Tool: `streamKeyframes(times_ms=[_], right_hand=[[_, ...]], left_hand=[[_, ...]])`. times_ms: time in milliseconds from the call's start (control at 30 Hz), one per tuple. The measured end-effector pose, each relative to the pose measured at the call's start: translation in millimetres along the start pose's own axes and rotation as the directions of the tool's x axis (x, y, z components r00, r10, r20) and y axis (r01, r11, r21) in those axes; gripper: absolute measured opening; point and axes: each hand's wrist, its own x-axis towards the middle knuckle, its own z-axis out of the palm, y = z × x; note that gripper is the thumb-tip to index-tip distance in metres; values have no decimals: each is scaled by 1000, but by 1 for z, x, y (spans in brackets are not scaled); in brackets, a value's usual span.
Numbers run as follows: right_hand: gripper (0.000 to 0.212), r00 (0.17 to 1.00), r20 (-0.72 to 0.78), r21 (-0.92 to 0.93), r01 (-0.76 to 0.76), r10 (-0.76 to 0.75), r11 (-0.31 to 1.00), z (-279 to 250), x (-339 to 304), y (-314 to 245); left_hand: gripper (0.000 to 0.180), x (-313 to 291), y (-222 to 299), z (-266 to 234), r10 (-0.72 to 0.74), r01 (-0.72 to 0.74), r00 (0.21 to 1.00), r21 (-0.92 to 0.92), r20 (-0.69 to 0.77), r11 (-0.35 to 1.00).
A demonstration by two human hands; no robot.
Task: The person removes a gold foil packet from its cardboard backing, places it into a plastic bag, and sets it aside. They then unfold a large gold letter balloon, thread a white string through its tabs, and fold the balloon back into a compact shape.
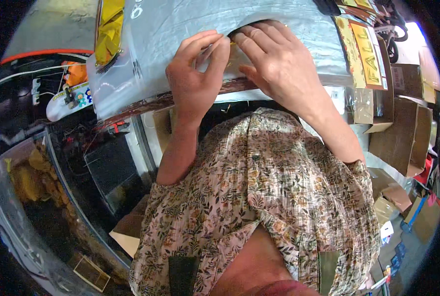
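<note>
In the head view, the left hand (pixel 198 74) and right hand (pixel 279 61) are lying palm-down, wrists bent, on a clear plastic bag (pixel 180 29) at the desk (pixel 146 106) edge. Their fingers (pixel 215 47) are pinching something small, possibly the bag's seam.

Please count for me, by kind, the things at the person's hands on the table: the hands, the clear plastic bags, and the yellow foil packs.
Hands: 2, the left hand and the right hand, both pressing on one bag.
Clear plastic bags: 1, the clear plastic bag lying on the table.
Yellow foil packs: 1, the yellow foil pack at the bag's left end.
Total: 4
</note>
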Motion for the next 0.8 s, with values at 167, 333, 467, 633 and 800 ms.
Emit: streamKeyframes(times_ms=[167, 333, 467, 633, 800], right_hand=[[33, 976, 211, -126, -19, 46, 992, -3, 1, -5], [27, 981, 177, -53, -67, 75, 996, 4, -13, -7], [24, 956, 274, 11, -109, 102, 994, 1, -20, -7], [23, 949, 303, -9, -88, 86, 996, 2, -20, -3], [20, 942, 324, -29, -79, 84, 996, 0, -17, -5]], left_hand=[[19, 0, 3, -8, -126, 127, 992, 156, -18, 979], [21, 3, 9, -10, -182, 183, 983, 132, -21, 974], [23, 6, 12, -14, -146, 144, 989, 196, -9, 970], [25, 9, 11, -12, -175, 172, 985, 187, -1, 967], [28, 10, 14, -13, -169, 168, 986, 198, -10, 966]])
